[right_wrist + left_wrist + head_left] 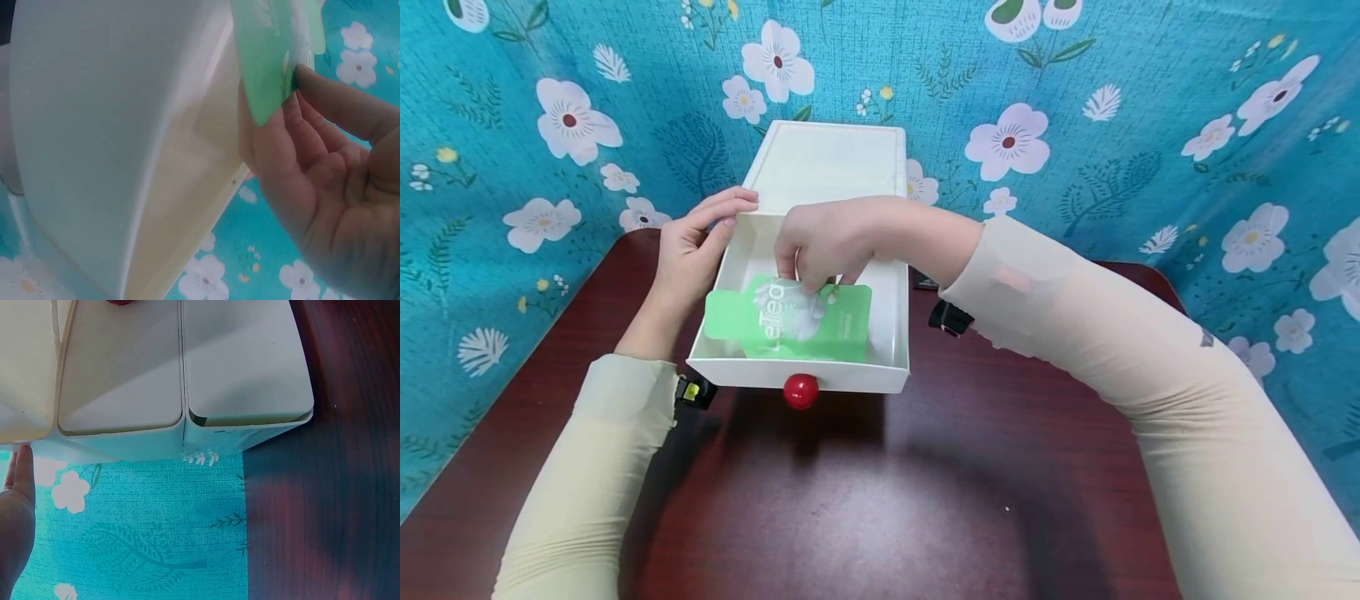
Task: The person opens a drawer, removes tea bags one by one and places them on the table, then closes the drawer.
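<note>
The right hand (835, 237) pinches a flat green printed packet (801, 327) over an open white rectangular drawer (865, 377); the left hand (691, 248), straight-fingered, touches a boxy white cabinet (831, 162) at left.

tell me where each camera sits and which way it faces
Head: on the head, facing forward and down at the open drawer; left hand, right hand and sleeves show.
Left wrist: on that wrist, facing two lower drawers; part of left hand shows.
Right wrist: on that wrist, facing green packet and drawer; right hand shows.
Head and right wrist share the packet.
</note>
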Motion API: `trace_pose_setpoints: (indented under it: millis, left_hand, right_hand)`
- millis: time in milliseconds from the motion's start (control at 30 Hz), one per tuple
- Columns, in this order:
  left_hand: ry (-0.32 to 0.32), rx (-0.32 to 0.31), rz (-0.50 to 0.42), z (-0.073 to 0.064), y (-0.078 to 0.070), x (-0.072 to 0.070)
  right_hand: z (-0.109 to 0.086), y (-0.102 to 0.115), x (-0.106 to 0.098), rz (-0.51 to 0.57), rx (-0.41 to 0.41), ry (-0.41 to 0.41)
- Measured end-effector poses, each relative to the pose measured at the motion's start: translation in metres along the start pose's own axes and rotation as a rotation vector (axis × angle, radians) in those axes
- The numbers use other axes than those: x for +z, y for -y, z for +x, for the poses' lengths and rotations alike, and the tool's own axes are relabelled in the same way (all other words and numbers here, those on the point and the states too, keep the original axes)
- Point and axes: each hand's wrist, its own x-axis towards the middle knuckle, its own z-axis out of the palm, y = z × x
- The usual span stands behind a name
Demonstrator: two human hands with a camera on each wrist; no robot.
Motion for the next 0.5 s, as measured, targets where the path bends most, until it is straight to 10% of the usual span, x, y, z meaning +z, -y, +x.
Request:
trace_pose_setpoints:
  millis: [500]
  left_hand:
    - [-0.029,-0.008,0.002,0.000,0.000,0.001]
  right_hand:
    - [-0.051,-0.063,-0.020,0.544,-0.100,-0.405]
